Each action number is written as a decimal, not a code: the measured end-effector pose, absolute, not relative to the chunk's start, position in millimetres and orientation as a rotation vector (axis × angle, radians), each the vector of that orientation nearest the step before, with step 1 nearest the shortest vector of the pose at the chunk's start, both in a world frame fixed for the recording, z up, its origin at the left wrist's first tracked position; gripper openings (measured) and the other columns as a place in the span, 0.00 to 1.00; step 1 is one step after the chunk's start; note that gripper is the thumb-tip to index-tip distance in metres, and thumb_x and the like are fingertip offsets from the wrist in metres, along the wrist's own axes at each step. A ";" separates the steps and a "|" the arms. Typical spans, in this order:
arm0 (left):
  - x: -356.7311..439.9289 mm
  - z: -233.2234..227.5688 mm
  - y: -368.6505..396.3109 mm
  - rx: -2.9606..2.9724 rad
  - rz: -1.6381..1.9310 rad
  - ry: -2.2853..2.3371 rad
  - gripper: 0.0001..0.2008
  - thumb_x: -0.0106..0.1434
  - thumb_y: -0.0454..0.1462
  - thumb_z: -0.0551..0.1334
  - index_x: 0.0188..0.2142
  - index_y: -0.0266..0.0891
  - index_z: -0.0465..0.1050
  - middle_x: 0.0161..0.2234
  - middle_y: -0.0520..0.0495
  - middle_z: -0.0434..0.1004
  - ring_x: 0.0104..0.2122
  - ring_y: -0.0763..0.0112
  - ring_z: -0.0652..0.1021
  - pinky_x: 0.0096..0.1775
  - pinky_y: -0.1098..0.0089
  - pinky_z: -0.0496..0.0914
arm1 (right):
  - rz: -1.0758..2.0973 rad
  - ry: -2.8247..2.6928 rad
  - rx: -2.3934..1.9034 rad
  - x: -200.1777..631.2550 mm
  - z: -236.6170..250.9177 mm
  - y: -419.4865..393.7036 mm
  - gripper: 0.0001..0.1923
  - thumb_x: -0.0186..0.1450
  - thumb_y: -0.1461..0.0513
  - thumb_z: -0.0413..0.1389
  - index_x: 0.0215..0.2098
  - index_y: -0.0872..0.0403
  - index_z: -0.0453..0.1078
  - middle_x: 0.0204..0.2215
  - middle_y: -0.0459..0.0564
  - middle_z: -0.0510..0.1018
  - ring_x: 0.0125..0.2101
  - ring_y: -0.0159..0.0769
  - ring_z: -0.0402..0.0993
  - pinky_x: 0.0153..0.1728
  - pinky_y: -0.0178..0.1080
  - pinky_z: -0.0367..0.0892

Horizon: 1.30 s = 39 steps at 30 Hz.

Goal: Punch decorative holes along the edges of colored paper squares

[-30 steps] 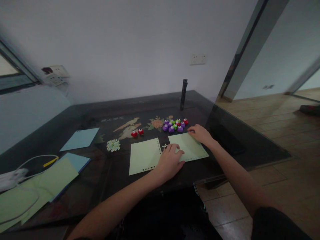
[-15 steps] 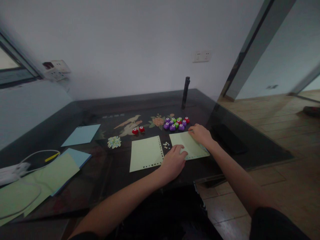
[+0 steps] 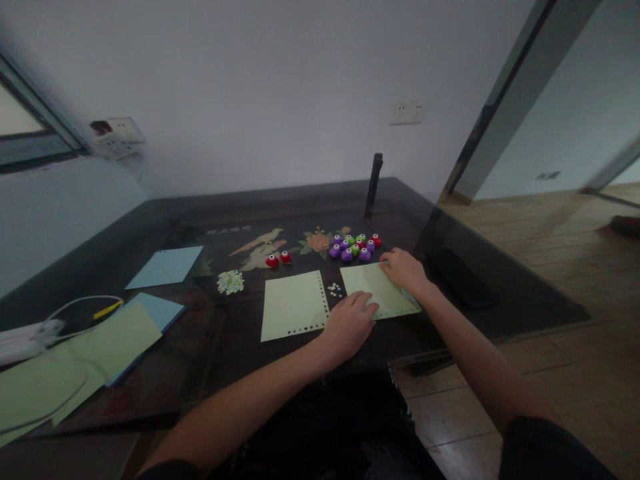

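Observation:
Two pale green paper sheets lie on the dark table. My left hand [image 3: 350, 325] rests flat, fingers spread, on the near left corner of the right sheet [image 3: 373, 287]. My right hand [image 3: 404, 268] presses on that sheet's far right corner. The left sheet [image 3: 293, 305] has punched holes along its right and near edges and lies untouched. A few small paper bits [image 3: 334, 289] sit between the sheets. Just beyond my right hand is a cluster of small purple, green and red punches [image 3: 355, 247]. Two red punches [image 3: 279, 259] stand apart to the left.
A pile of paper confetti [image 3: 231, 282] lies left of the sheets. Blue sheets [image 3: 165, 266] and green sheets [image 3: 107, 343] lie at the left with a white cable [image 3: 75, 308]. A dark upright post [image 3: 373, 185] stands at the back. The table's right edge [image 3: 480, 267] borders wooden floor.
My left hand slid slightly right and toward me along the right sheet's near corner. The view shifted a little; my right hand stayed on the far corner.

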<state>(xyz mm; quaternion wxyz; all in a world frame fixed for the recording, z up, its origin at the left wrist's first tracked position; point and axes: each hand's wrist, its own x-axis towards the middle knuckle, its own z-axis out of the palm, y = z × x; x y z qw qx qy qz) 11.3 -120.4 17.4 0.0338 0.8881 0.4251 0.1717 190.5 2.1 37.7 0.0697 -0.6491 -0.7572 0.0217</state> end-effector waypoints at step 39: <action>-189.4 14.5 -69.9 2.462 0.669 1.774 0.14 0.60 0.41 0.60 0.44 0.39 0.71 0.45 0.42 0.72 0.47 0.58 0.71 0.50 0.58 0.65 | 0.143 -2.695 -1.131 61.1 51.6 -21.9 0.16 0.61 0.59 0.59 0.46 0.58 0.72 0.44 0.56 0.74 0.46 0.44 0.68 0.44 0.41 0.63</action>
